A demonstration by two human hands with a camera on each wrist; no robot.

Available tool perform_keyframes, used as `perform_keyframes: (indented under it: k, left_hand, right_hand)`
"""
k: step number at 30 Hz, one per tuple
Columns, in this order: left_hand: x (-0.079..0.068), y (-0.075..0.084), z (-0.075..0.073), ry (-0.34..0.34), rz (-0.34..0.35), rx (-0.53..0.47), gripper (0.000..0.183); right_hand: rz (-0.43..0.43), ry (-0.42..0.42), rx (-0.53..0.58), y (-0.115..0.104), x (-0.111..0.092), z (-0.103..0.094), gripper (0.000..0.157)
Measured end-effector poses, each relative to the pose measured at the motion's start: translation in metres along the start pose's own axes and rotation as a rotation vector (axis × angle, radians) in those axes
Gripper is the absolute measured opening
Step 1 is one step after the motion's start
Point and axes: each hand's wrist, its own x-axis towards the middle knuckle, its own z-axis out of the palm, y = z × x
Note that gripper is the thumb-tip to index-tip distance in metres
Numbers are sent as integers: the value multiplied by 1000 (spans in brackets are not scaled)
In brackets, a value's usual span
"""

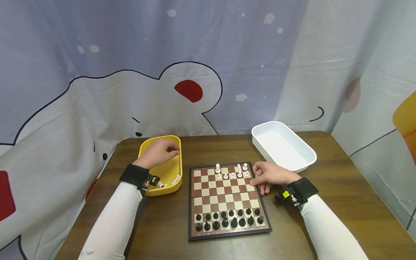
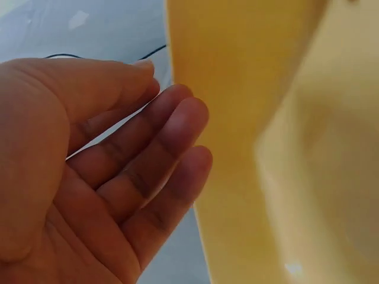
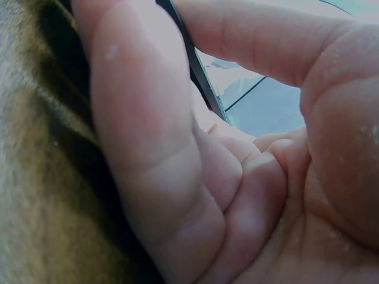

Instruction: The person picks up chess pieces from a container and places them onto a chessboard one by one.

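In the head view my left hand (image 1: pixel 160 153) hovers over the yellow tray (image 1: pixel 179 159), its fingers loosely bent. The left wrist view shows nothing in that hand (image 2: pixel 100 165), with the tray wall (image 2: pixel 219 148) just beyond the fingertips. White chess pieces (image 1: pixel 176 179) lie in the tray's near end, partly behind the wrist. On the table, my right hand (image 1: pixel 271 174) holds the right edge of the chessboard (image 1: pixel 217 199), thumb on top and fingers along the side. Several white pieces (image 1: pixel 232 175) stand at the board's far end. Two rows of black pieces (image 1: pixel 225 221) stand at the near end.
A white tray (image 1: pixel 279 144) sits at the back right of the wooden table (image 1: pixel 165 231), behind my right hand. A patterned curtain (image 1: pixel 146 104) hangs along the table's far edge.
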Motion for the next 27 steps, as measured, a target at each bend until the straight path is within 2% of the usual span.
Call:
perform_keyframes:
  k: [9,14,24,27]
  left_hand:
    - [-8,-6,11,-111,7,2,8]
    - [-11,-3,12,-183,18,-5,5]
    - [-20,0,12,-397,-28,-121,13]
    - [-23,2,14,-440,-44,-161,16]
  right_hand:
    - [11,9,22,0,-1,0,49]
    - [0,5,8,0,-1,0,47]
    - [8,6,31,0,0,1,49]
    - [8,4,36,-1,0,1,49]
